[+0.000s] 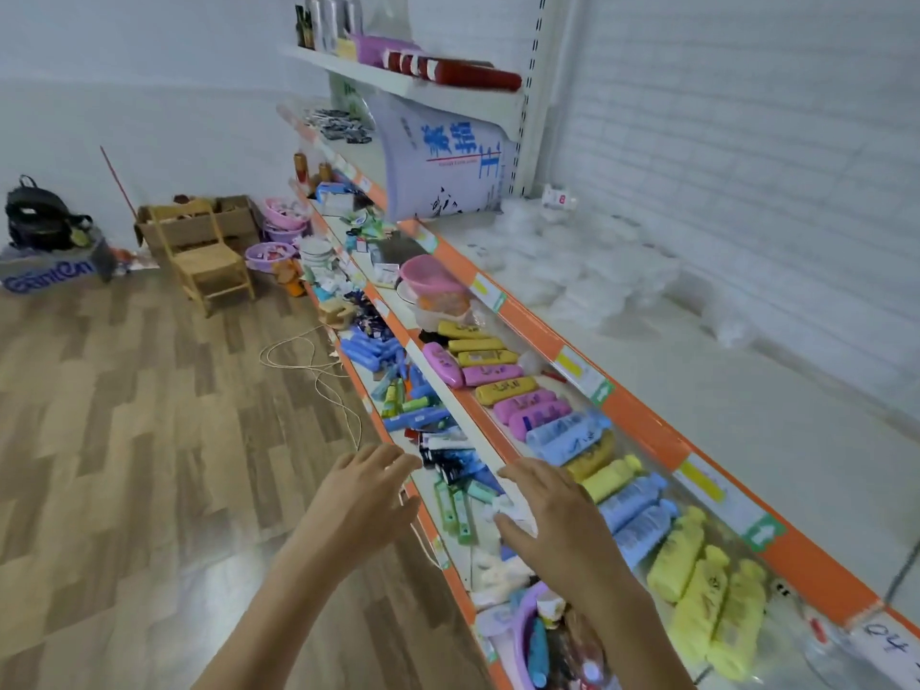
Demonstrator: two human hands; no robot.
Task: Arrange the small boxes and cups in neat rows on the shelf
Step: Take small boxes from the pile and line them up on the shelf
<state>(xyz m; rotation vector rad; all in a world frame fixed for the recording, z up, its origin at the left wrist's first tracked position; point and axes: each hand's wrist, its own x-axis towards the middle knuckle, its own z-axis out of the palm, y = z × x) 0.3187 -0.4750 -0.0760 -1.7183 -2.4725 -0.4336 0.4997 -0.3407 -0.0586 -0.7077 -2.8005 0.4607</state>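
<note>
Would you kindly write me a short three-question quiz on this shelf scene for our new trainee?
1. True or false: the left hand grips a green box.
2. Multiple choice: the pink basin on the middle shelf lies A) upside down, B) upright and full of water, C) on the floor.
3. Fill in: the front edge strips of the shelves are coloured ____.

Key
1. False. Its fingers are spread and hold nothing, and the green boxes lie on the lower shelf between the two hands.
2. A.
3. Orange.

The right hand reaches over that lower shelf with something small and white at its fingertips.
</note>
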